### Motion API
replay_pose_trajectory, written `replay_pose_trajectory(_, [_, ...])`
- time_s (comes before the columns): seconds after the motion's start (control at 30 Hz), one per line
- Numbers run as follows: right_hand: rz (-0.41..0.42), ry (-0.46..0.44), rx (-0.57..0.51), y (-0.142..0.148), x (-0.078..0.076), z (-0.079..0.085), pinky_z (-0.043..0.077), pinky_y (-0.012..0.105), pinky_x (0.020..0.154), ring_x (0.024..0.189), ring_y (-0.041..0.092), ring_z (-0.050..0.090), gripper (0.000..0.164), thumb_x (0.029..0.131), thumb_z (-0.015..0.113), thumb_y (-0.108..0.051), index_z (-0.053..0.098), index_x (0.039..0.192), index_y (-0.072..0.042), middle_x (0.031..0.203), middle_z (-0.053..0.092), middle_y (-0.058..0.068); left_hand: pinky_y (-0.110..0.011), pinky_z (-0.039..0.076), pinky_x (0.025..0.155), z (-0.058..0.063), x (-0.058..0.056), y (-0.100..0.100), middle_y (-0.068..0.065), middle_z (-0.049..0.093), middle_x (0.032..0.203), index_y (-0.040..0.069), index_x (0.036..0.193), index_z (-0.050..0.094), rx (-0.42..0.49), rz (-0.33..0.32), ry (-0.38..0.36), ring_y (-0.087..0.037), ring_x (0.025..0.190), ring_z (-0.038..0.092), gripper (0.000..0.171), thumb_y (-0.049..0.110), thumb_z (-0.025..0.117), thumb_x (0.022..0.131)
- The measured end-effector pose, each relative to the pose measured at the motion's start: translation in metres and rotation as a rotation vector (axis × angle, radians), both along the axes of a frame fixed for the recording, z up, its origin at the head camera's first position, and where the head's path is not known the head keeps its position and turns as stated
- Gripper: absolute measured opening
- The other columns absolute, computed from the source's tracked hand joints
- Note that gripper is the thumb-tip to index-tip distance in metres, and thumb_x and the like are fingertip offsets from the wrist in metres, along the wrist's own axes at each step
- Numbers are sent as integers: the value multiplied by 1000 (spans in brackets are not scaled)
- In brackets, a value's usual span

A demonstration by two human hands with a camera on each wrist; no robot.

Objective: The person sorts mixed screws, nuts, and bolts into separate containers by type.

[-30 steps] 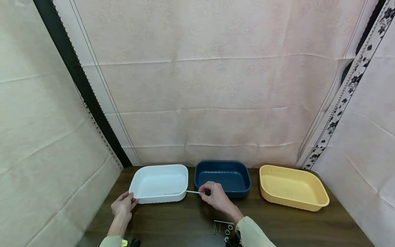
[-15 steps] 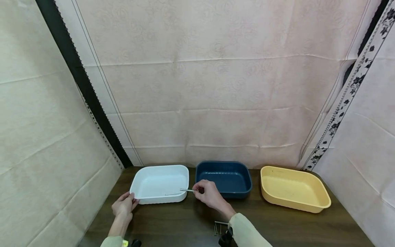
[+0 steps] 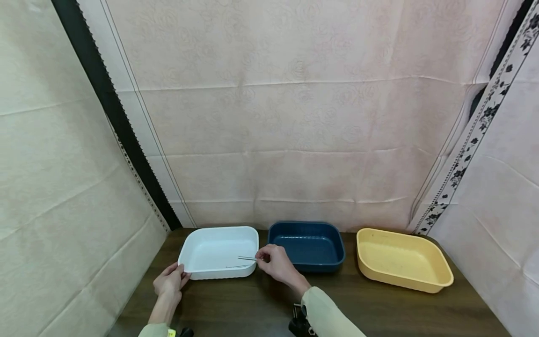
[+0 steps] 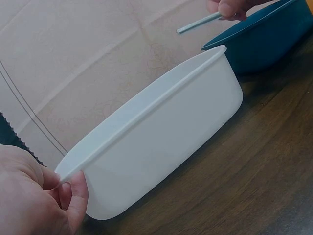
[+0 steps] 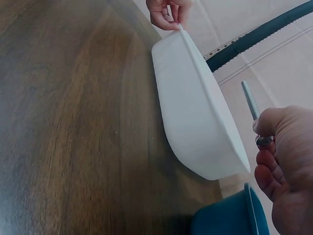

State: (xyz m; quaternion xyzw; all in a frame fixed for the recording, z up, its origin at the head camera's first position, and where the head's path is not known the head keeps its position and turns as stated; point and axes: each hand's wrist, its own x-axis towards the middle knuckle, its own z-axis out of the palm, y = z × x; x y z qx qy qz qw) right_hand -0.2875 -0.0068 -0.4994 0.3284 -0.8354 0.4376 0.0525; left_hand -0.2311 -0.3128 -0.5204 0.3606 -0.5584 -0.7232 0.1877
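Right wrist | bolt [image 5: 250, 101] | juts from right grip [image 5: 291, 159], head end pinched

Left fingers [image 4: 78, 198] pinch the white tray's rim [image 4: 146, 112].

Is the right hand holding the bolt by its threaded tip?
No, the right hand pinches the bolt near its head, and the threaded tip sticks out free.
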Motion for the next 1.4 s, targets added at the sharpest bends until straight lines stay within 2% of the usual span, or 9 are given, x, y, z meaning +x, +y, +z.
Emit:
replay_pose_trajectory(0.2, [-1, -31, 14, -10, -3, 1, 53, 21, 69, 78, 10, 54, 7, 90, 71, -3, 76, 94, -5, 88, 63, -3, -25, 60, 69, -1, 0, 0, -17, 55, 102, -10, 137, 51, 2, -2, 7, -7, 66, 63, 43, 1, 60, 97])
replay_pose_trajectory(0.47, [-6, -21, 23, -23, -7, 0, 52, 19, 68, 76, 7, 54, 6, 90, 71, -2, 76, 93, -4, 86, 62, -6, -25, 60, 69, -4, -1, -2, -17, 56, 101, -10, 137, 52, 0, 4, 5, -7, 66, 63, 43, 0, 59, 96])
replay_pose_trajectory(0.7, [-11, 39, 20, -33, -10, -1, 51, 20, 67, 76, 9, 55, 7, 90, 70, -2, 76, 90, -4, 86, 65, -4, -25, 60, 69, -2, 0, -1, -20, 55, 107, -10, 137, 52, 1, 6, 1, -7, 68, 63, 43, -1, 59, 95])
replay_pose_trajectory(0.83, [-27, 42, 45, -38, -11, -2, 51, 22, 70, 78, 11, 54, 8, 91, 70, -3, 77, 90, -6, 85, 65, -5, -25, 60, 69, -1, 1, 0, -21, 54, 110, -10, 137, 52, 5, 4, 1, -7, 67, 63, 43, 0, 59, 96])
replay_pose_trajectory(1.13, [-51, 80, 75, -47, -14, -5, 49, 24, 73, 79, 9, 52, 8, 91, 70, -4, 77, 91, -8, 84, 66, -6, -25, 60, 67, 0, 2, -1, -15, 58, 94, -11, 135, 52, -2, 1, 24, -7, 65, 63, 41, 1, 60, 97])
replay_pose_trajectory(1.4, [-79, 124, 106, -57, -18, -10, 48, 24, 73, 82, 9, 52, 8, 91, 71, -7, 78, 91, -10, 84, 66, -7, -25, 60, 70, -1, 3, -1, -19, 55, 106, -10, 137, 51, 8, -15, 14, -8, 68, 64, 41, 2, 59, 98])
